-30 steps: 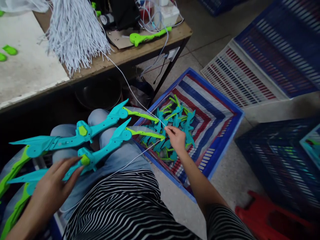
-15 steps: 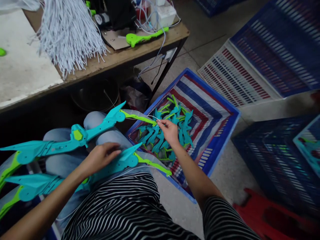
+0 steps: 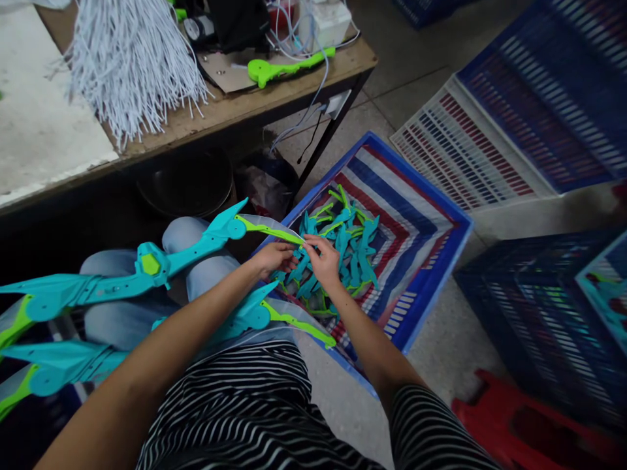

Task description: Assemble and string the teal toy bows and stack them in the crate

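Note:
Two teal and green toy bows lie across my lap. My right hand [image 3: 323,258] pinches the green tip of the upper toy bow [image 3: 191,253], where a thin white cord shows at the fingers. Just left of it, my left hand [image 3: 275,258] is below that green limb, fingers loosely bent and apart, with nothing visible in them. The lower toy bow [image 3: 245,312] rests nearer my body, partly covered by my left forearm; a white cord runs along its green limb.
A blue crate [image 3: 441,261] with a striped lining holds several teal and green bows [image 3: 350,245]. On the table [image 3: 245,114] are a bundle of white cords [image 3: 137,72] and a green limb piece [image 3: 289,67]. Dark blue crates [image 3: 533,307] and a red stool [image 3: 519,418] stand right.
My left hand has moved right and forward, from above the lower toy bow to beside my right hand. The right hand stays at the upper bow's tip, its fingers shifted slightly.

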`<state>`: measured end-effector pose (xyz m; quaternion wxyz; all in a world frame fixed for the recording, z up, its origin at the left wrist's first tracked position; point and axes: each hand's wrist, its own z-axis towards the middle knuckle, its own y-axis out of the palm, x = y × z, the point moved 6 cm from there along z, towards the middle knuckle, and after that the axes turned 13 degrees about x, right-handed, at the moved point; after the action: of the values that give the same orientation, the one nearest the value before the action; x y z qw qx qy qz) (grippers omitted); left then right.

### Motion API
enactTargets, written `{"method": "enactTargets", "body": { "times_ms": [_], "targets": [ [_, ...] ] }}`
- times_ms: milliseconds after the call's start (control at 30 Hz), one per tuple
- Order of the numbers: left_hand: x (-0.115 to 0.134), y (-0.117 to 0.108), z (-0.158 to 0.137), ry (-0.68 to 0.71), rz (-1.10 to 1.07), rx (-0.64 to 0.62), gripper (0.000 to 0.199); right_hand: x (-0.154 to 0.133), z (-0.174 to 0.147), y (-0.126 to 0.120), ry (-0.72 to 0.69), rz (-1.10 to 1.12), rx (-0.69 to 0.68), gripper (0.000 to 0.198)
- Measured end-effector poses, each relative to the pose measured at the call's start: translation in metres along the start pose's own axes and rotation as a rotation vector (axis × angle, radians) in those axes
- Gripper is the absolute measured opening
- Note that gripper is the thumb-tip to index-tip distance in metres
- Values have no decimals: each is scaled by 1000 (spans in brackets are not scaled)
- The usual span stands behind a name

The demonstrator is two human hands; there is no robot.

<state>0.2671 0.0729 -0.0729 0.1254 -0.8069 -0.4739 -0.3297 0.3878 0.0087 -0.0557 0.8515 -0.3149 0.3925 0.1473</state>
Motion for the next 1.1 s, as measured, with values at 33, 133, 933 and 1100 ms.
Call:
{"method": "enactTargets", "body": {
  "times_ms": [33,133,933,1100],
  "targets": [
    [0,3,3,-11,-8,-18,19,-1,0,0,-19,-6,1,18],
    [-2,10,12,-31,-32,-56,21,-2,-1,-1,-64,-27,0,17],
    [-14,18,23,-71,-144,-133,21,1,-5,-1,-77,-13,43,15],
    [-14,18,23,-65,-150,-138,22,-5,-7,0,-164,-41,-17,14]
  ]
}}
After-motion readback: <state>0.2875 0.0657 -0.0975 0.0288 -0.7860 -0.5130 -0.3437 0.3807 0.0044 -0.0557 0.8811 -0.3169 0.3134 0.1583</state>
